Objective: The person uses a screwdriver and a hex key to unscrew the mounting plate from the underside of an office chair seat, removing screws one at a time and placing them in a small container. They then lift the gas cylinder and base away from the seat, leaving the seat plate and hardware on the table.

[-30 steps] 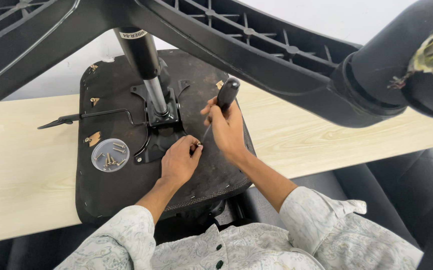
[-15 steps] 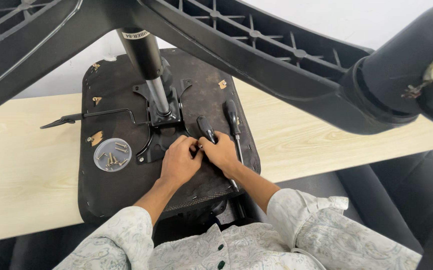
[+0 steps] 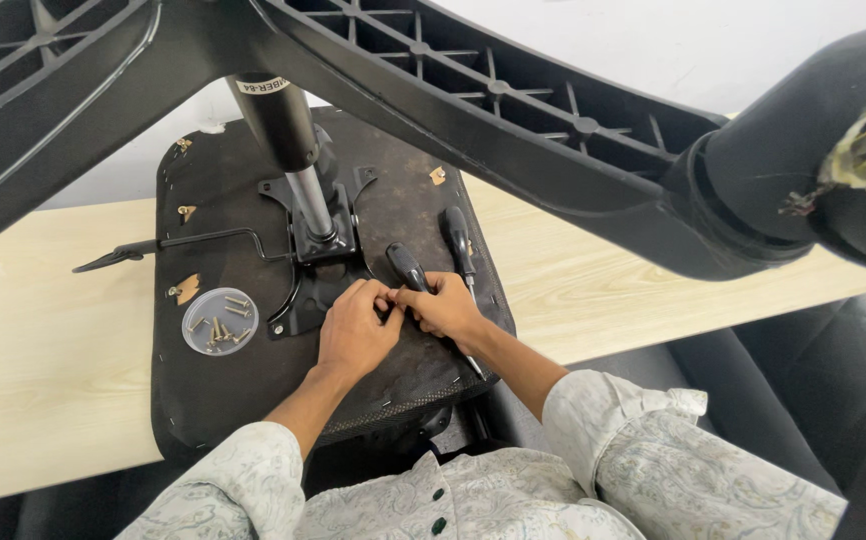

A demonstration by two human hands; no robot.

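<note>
An upturned black chair seat (image 3: pixel 253 400) lies on a light wooden table (image 3: pixel 43 330). A metal mechanism plate (image 3: pixel 313 290) and gas cylinder (image 3: pixel 288 140) rise from its middle. My left hand (image 3: pixel 353 335) and my right hand (image 3: pixel 450 312) meet fingertip to fingertip just right of the plate. A black-handled screwdriver (image 3: pixel 408 266) sticks up from between the fingers; my right hand seems closed on its neck. My left fingers are curled at the same spot, and what they pinch is hidden. A second black-handled screwdriver (image 3: pixel 456 238) lies on the seat beside my right hand.
A clear round lid (image 3: pixel 220 321) with several screws sits on the seat at the left. A thin lever (image 3: pixel 168 243) juts left from the mechanism. The chair's black star base (image 3: pixel 513 110) and a castor (image 3: pixel 813 150) loom close overhead. A dark chair (image 3: pixel 813 390) stands lower right.
My right hand has come down from a raised screwdriver grip to meet my left hand by the plate. A second screwdriver now shows lying on the seat.
</note>
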